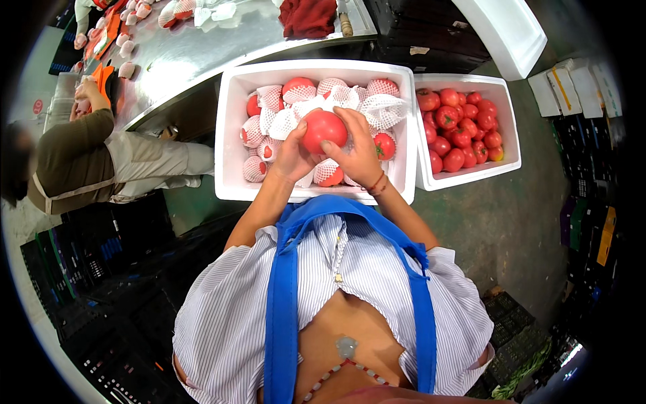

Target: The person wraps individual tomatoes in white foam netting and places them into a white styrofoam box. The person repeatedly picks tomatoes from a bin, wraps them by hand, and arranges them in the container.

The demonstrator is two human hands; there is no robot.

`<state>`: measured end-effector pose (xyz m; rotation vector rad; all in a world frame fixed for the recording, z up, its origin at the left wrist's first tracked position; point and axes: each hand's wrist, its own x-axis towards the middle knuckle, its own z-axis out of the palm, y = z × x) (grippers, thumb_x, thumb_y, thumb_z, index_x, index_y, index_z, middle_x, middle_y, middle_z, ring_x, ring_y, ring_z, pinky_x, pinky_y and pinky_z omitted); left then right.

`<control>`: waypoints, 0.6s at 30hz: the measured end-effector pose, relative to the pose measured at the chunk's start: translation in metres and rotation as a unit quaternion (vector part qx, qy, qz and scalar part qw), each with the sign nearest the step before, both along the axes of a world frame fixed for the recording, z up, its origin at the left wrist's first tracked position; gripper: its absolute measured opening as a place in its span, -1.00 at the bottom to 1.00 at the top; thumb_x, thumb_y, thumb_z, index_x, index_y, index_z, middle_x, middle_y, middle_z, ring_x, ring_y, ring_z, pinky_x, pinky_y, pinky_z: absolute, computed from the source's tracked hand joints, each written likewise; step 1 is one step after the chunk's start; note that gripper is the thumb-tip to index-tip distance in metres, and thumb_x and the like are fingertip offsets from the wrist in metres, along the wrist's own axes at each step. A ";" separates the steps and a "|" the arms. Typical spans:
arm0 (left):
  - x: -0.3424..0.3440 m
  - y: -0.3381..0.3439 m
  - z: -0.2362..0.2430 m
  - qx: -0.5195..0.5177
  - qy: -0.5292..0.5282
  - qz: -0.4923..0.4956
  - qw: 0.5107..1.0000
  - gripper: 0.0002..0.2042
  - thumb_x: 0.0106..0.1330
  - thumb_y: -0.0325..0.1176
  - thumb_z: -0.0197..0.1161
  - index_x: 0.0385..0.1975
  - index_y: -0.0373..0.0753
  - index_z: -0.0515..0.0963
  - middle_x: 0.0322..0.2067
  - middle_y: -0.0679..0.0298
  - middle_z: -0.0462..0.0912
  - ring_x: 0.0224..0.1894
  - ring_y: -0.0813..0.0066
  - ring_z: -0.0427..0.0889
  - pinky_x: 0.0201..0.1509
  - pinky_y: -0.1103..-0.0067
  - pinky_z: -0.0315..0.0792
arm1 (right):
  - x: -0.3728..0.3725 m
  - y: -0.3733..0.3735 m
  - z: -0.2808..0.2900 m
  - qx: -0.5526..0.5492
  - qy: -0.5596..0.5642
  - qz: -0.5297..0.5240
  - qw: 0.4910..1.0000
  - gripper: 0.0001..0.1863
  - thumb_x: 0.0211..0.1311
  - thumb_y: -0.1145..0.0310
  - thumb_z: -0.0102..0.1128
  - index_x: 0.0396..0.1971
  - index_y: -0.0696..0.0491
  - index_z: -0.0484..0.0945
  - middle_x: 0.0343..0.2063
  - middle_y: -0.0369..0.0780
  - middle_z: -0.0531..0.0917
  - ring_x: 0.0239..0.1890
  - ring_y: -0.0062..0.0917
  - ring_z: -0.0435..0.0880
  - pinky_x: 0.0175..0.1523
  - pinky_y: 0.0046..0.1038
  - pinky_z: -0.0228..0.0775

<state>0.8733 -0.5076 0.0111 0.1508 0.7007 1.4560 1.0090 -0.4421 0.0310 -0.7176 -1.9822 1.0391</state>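
Observation:
Between my two hands is a large red tomato [324, 132], held over a white foam box [229, 155]. My left hand [293, 156] cups its left side with the fingers curled round. My right hand [360, 151] grips it from the right, thumb laid across the front of the tomato. Beneath, the box holds several tomatoes in white foam net sleeves [328, 174], and a loose white foam net [385, 110] lies near the right wall. Some red skin shows where the sleeves end. My hands hide the middle of the box.
To the right stands a second white foam box [517, 145] full of bare tomatoes [461, 138]. Beyond is a metal table [195, 50] with a dark red cloth [307, 18]. A co-worker [74, 158] stands at the left. Black crates [114, 249] fill the lower left.

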 end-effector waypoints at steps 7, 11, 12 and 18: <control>0.001 0.002 0.002 -0.027 0.004 0.008 1.000 -0.53 0.23 -0.04 -0.16 0.07 -0.17 0.18 -0.06 0.14 0.37 -0.10 0.27 0.46 -0.11 0.38 0.44 | -0.013 0.010 -0.011 -0.160 0.063 0.008 0.985 -0.58 -0.06 0.21 0.24 -0.21 0.14 0.44 -0.23 -0.15 0.44 -0.12 -0.40 0.42 0.00 -0.44 0.24; -0.002 0.001 -0.002 -0.031 -0.012 -0.020 0.999 -0.54 0.23 -0.03 -0.18 0.03 -0.19 0.22 -0.08 0.12 0.38 -0.13 0.26 0.47 -0.22 0.36 0.47 | -0.017 0.016 -0.016 -0.279 0.109 -0.011 0.954 -0.71 0.05 0.24 0.14 -0.31 0.16 0.48 -0.35 -0.20 0.53 -0.25 -0.58 0.47 -0.12 -0.54 0.30; -0.002 0.001 -0.001 -0.042 -0.021 -0.019 0.999 -0.54 0.24 -0.02 -0.19 0.03 -0.19 0.22 -0.09 0.11 0.39 -0.14 0.26 0.48 -0.24 0.35 0.47 | -0.017 0.017 -0.016 -0.331 0.123 -0.013 0.936 -0.73 0.09 0.25 0.11 -0.34 0.16 0.49 -0.39 -0.22 0.55 -0.29 -0.62 0.48 -0.15 -0.57 0.31; 0.000 0.003 0.005 -0.057 -0.064 -0.023 0.996 -0.54 0.25 -0.01 -0.24 0.01 -0.20 0.24 -0.12 0.11 0.42 -0.19 0.26 0.50 -0.31 0.35 0.49 | -0.012 0.023 -0.016 -0.329 0.124 -0.005 0.936 -0.79 0.18 0.33 0.00 -0.39 0.17 0.51 -0.46 -0.29 0.57 -0.37 -0.69 0.48 -0.22 -0.63 0.33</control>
